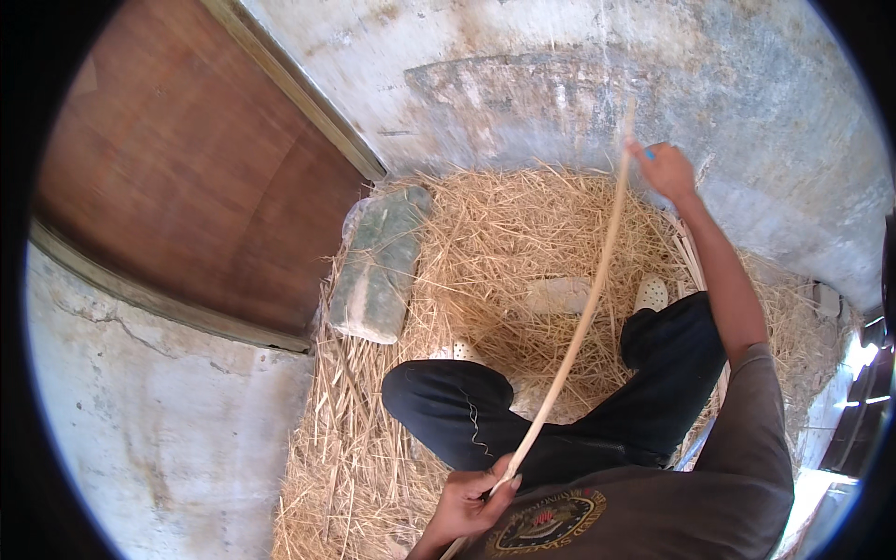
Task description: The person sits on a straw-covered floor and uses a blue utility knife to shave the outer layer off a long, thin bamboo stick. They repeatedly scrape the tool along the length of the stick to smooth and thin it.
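A long, pale wooden strip (586,322), perhaps bamboo, runs from my lap up toward the far wall, bowing slightly. Near my belly, my left hand (478,499) is closed around its lower end. Out at arm's length, my right hand (670,171) is closed beside the strip's far end, its fingertips at the strip. A bit of something blue (649,154) shows in that hand; blur and the fingers hide what kind of thing it is. The strip crosses in front of my bent legs (457,406) in dark trousers.
Loose straw and shavings (523,210) cover the ground. A worn, grey-green oblong block (381,266) lies at the left, by a brown door panel (215,177). A brick-like piece (560,295) sits between my feet. A stained wall (523,84) stands ahead.
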Tool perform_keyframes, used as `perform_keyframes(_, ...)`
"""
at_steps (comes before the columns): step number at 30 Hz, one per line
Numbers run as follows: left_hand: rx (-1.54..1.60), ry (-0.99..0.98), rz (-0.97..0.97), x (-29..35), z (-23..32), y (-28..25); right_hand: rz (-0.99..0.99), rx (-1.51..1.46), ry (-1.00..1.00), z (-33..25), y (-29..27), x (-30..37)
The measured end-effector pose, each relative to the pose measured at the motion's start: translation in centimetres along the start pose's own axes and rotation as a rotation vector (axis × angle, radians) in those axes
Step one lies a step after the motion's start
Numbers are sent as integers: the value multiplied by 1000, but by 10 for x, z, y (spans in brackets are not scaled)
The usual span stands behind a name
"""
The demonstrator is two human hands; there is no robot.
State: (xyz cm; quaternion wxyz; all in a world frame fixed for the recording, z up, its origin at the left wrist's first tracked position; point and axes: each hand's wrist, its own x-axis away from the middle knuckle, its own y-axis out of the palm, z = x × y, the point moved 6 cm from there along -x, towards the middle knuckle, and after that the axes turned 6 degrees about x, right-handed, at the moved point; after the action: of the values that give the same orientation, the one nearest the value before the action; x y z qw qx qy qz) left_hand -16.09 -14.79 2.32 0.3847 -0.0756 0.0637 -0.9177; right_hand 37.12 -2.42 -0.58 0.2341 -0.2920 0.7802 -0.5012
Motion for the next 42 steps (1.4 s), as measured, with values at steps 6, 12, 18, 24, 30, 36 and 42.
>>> perform_keyframes(6,119,-181,81,5,-30,-6,33,-13,103,56,-6,9)
perform_keyframes(12,390,-314,147,-57,-27,17,-95,-133,-605,-92,4,181)
perform_keyframes(18,569,-193,124,-81,-14,36,-124,-156,-769,-130,7,229)
perform_keyframes(24,477,-161,166,-68,-4,33,-105,-13,-685,-128,11,209)
perform_keyframes(30,308,-45,198,-60,-9,30,147,-156,-728,-128,17,197)
perform_keyframes(36,332,-37,156,-52,-10,25,-44,-157,-896,-138,18,225)
perform_keyframes(42,485,-165,92,-45,-9,27,75,-101,-528,-110,16,151)
